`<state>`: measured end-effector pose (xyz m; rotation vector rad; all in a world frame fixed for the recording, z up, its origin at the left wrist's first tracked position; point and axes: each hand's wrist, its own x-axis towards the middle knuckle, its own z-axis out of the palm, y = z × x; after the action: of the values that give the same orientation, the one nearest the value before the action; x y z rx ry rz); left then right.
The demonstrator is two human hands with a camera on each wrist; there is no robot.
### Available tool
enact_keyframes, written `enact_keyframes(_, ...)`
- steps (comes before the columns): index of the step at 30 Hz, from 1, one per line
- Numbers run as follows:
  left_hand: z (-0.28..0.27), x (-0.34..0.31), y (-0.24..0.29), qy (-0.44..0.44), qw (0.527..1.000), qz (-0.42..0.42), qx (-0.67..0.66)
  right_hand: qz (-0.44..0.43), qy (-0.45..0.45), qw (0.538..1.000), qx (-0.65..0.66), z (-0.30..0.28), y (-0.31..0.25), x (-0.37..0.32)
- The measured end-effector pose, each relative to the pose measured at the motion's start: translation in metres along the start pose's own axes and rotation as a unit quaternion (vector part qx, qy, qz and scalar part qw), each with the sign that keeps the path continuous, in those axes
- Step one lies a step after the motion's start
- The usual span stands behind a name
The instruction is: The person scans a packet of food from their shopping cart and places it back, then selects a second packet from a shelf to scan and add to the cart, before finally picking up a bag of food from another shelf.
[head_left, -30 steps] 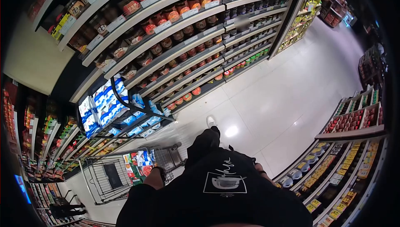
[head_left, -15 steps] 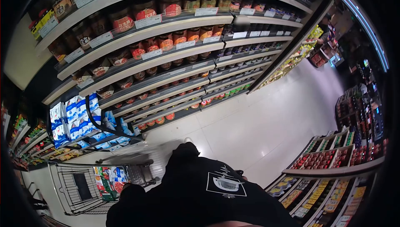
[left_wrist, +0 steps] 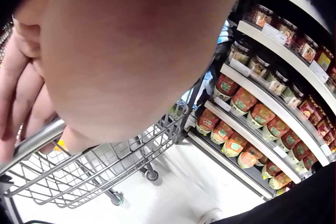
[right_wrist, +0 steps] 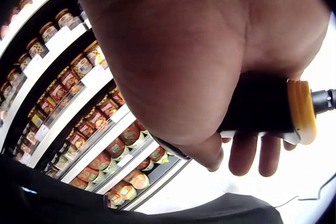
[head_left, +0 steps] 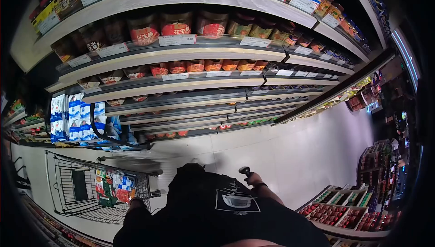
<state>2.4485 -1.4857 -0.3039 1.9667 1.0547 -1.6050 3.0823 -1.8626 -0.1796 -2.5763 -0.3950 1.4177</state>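
Note:
My left hand (left_wrist: 121, 61) is on the metal rail (left_wrist: 26, 151) of a wire shopping cart (head_left: 79, 186), its fingers bent over the bar. Colourful packages (head_left: 121, 182) in red, green, blue and white lie in one end of the cart. My right hand (right_wrist: 178, 61) grips a black handheld device (right_wrist: 262, 106) with a yellow-rimmed end and a black plug at its tip; its exact kind cannot be told. In the head view the same device stands up from my fist, out in front of my body over the floor.
Shelves of jars (head_left: 176, 25) with price labels rise ahead of me. Blue and white bags (head_left: 79, 120) fill a black rack at the left. A low display of red-topped goods (head_left: 326, 213) stands at the right. Pale floor (head_left: 294, 154) runs along the aisle.
The head view has swung so that the upper shelves appear larger and closer. My right hand and its black device have come into view in front of my body.

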Motion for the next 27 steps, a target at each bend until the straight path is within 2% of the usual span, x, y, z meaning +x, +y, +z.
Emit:
enact_keyframes(2,0.006,0.014,0.013,0.014,1.0,0.005,-0.001,-0.045,0.015,0.998,-0.051,-0.013,-0.019,0.022)
enact_keyframes(4,-0.002,0.005,0.038,0.032,0.99,-0.1,-0.092,-0.127,0.042,0.984,-0.122,-0.028,-0.049,0.041)
enact_keyframes(5,-0.029,-0.036,0.059,0.029,0.99,-0.093,-0.102,-0.142,0.04,0.979,-0.139,-0.037,-0.066,0.034)
enact_keyframes(8,-0.071,-0.087,0.102,0.018,0.986,-0.126,-0.107,-0.168,0.023,0.976,-0.134,-0.041,-0.075,0.05)
enact_keyframes(9,-0.076,-0.096,0.114,0.041,0.981,-0.152,-0.117,-0.174,0.019,0.975,-0.138,-0.032,-0.06,0.074)
enact_keyframes(11,-0.08,-0.103,0.134,0.062,0.979,-0.163,-0.109,-0.286,-0.047,0.956,-0.046,-0.009,-0.01,0.151)
enact_keyframes(12,-0.084,-0.108,0.147,0.066,0.978,-0.17,-0.1,-0.293,-0.049,0.954,-0.051,-0.026,-0.016,0.137)
enact_keyframes(14,-0.094,-0.121,0.171,0.084,0.97,-0.192,-0.124,-0.24,-0.03,0.953,-0.182,-0.059,-0.02,0.103)
enact_keyframes(15,-0.098,-0.128,0.185,0.101,0.962,-0.21,-0.14,-0.26,-0.055,0.931,-0.249,-0.069,-0.012,0.117)
enact_keyframes(16,-0.106,-0.137,0.202,0.1,0.96,-0.215,-0.147,-0.266,-0.057,0.928,-0.253,-0.084,0.001,0.129)
enact_keyframes(18,-0.118,-0.154,0.236,0.14,0.897,-0.331,-0.258,-0.266,-0.069,0.916,-0.292,-0.118,0.013,0.124)
enact_keyframes(19,-0.117,-0.151,0.25,0.14,0.888,-0.342,-0.272,-0.189,-0.103,0.95,-0.224,-0.143,0.007,0.106)
enact_keyframes(20,-0.139,-0.181,0.277,0.155,0.845,-0.406,-0.311,-0.216,-0.089,0.951,-0.2,-0.156,0.021,0.113)
enact_keyframes(22,-0.136,-0.18,0.311,0.187,0.812,-0.42,-0.36,-0.127,-0.107,0.975,-0.147,-0.189,0.037,0.12)
enact_keyframes(23,-0.135,-0.174,0.327,0.203,0.758,-0.448,-0.428,-0.109,-0.103,0.979,-0.136,-0.202,0.048,0.13)
enact_keyframes(24,-0.139,-0.176,0.346,0.213,0.733,-0.459,-0.455,-0.089,-0.099,0.983,-0.124,-0.213,0.062,0.14)
enact_keyframes(26,-0.153,-0.192,0.374,0.213,0.699,-0.408,-0.548,-0.079,-0.093,0.987,-0.102,-0.234,0.085,0.158)
enact_keyframes(27,-0.151,-0.188,0.38,0.216,0.695,-0.413,-0.547,-0.079,-0.092,0.989,-0.085,-0.242,0.094,0.164)
